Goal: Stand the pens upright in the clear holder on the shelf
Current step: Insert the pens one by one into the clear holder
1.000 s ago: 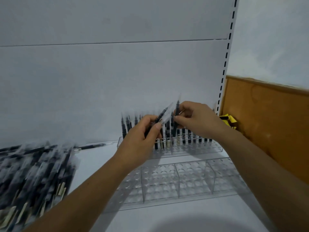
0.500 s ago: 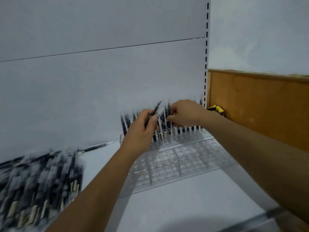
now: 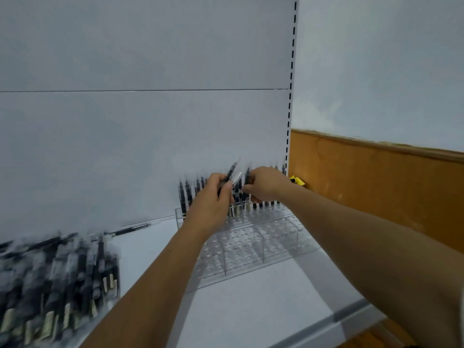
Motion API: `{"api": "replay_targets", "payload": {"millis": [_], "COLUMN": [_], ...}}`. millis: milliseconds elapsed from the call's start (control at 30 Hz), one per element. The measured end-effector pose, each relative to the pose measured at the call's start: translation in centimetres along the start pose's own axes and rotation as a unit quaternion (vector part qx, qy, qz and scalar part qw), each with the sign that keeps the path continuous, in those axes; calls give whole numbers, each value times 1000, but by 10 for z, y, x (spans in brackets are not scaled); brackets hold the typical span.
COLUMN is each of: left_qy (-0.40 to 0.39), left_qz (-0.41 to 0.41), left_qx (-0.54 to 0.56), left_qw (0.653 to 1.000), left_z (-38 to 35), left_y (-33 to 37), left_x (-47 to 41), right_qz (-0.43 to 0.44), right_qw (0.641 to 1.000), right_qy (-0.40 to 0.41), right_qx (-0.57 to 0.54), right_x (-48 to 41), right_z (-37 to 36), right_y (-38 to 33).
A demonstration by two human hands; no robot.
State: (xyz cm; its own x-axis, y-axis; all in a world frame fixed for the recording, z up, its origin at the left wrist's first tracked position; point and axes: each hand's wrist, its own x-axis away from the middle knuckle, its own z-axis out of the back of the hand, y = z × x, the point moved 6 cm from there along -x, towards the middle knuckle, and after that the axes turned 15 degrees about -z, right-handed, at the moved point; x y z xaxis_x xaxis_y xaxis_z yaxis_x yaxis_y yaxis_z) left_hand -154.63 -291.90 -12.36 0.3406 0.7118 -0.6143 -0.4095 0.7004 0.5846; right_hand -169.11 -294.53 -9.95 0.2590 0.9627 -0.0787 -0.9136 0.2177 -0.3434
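A clear holder [image 3: 253, 244] with rows of round holes sits on the white shelf [image 3: 251, 297] against the back panel. Its back row holds several black pens [image 3: 185, 194] standing upright. My left hand [image 3: 211, 199] is closed around a small bunch of wrapped black pens [image 3: 232, 174] tilted up to the right, above the holder's back row. My right hand [image 3: 266, 184] pinches one black pen [image 3: 247, 175], held almost upright over the back row, right beside the bunch. The pen's lower end is hidden behind my fingers.
A heap of wrapped black pens [image 3: 57, 280] lies on the shelf at the left, blurred. A loose pen [image 3: 133, 228] lies along the back panel. A brown board [image 3: 376, 187] and a yellow object [image 3: 297, 180] are to the right of the slotted shelf upright [image 3: 291, 96].
The view has swung, so the holder and hands sit differently in frame. Both hands stay together over the back row; the right hand's pen sits a little lower against the standing pens.
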Motion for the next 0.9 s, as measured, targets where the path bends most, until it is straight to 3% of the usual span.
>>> {"api": "replay_targets", "payload": {"millis": [300, 433, 567, 633, 733, 900], "left_qy": [-2, 7, 16, 23, 23, -23], "left_qz": [6, 12, 12, 20, 35, 12], "left_qx": [19, 31, 53, 76, 77, 43], "left_qw": [1000, 999, 998, 997, 996, 999], "left_z": [2, 2, 4, 4, 6, -1], "left_y": [0, 0, 3, 3, 2, 6], "left_x": [1, 1, 2, 0, 1, 2], "right_qz": [10, 19, 63, 92, 126, 111], "right_qw": [999, 999, 996, 977, 910, 876], "right_qy": [-35, -37, 16, -43, -190, -183], "right_qx": [39, -2, -67, -185, -345, -432], "right_x": [-6, -7, 2, 11, 24, 16], "right_z": [-6, -4, 12, 18, 13, -6], "right_y": [-8, 4, 15, 16, 10, 19]}}
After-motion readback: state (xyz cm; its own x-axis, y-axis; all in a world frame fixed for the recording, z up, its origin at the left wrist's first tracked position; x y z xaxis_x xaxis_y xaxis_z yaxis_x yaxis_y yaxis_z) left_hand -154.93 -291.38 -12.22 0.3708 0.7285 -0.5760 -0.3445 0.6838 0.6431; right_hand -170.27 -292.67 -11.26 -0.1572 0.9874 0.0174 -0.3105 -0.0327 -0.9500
